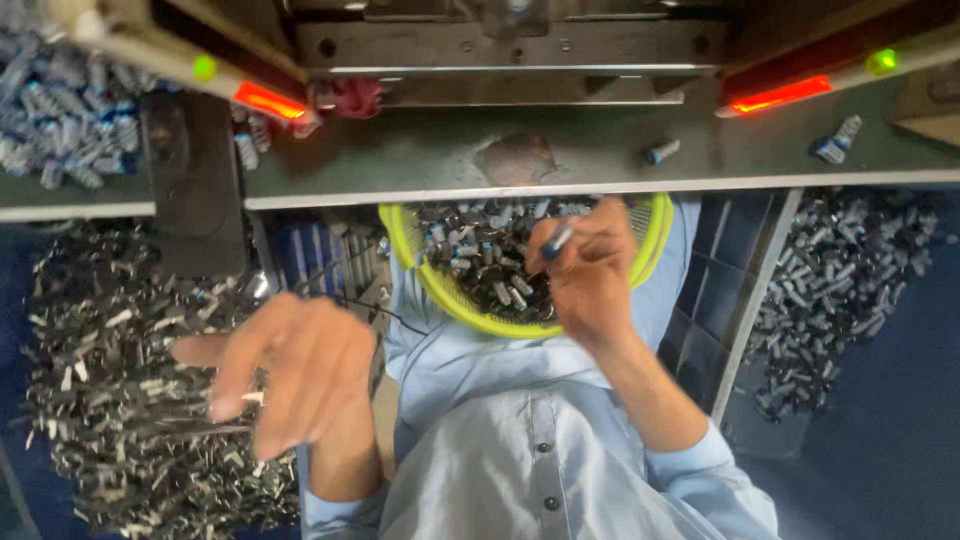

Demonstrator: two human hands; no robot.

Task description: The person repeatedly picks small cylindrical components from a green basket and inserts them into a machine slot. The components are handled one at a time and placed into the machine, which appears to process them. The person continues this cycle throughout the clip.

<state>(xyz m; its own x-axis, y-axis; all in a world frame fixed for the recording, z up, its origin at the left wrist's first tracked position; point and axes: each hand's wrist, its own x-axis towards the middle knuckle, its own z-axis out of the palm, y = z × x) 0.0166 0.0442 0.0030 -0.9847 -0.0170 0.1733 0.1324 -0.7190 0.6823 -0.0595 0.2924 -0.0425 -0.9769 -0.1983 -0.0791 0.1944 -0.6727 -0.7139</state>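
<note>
Yellow-green plastic basket (430,275) remains heaped with small metal parts as right hand (590,275) pinches one blue-tipped piece (557,240), left hand (290,370) open over metal strips (110,400).

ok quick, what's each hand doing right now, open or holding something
Left hand: open, fingers spread over the metal strips, blurred, seems to hold nothing.
Right hand: shut on a small part over the yellow basket.

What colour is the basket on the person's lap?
Bright yellow-green basket, seen in the head view, full of small dark parts.
</note>
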